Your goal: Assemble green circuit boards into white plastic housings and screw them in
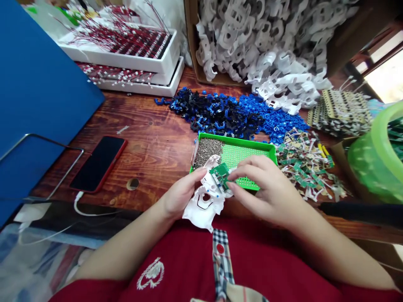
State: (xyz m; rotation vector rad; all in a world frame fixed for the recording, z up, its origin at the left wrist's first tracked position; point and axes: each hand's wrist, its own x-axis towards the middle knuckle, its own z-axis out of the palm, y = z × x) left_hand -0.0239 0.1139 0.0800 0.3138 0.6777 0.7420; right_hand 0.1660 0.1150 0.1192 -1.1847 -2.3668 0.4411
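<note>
A white plastic shell [204, 209] with cut-outs and small blue spots is gripped at its left edge by my left hand [182, 191], thumb on top. On the upper part of the shell lies a small green circuit board [219, 176], slightly tilted. My right hand [267, 188] pinches the board's right edge between thumb and fingers. Both are held just in front of a green perforated tray [245, 153], whose left end holds a heap of small metal screws [209, 151]. Fingers hide part of the board's right side.
Blue and black plastic parts [220, 111] lie piled behind the tray. Right of it are loose circuit boards with wires [308, 163] and a green tub [374, 155]. A box of white shells [264, 37] stands behind; foam trays of red wires [119, 46] and a phone [99, 163] are left.
</note>
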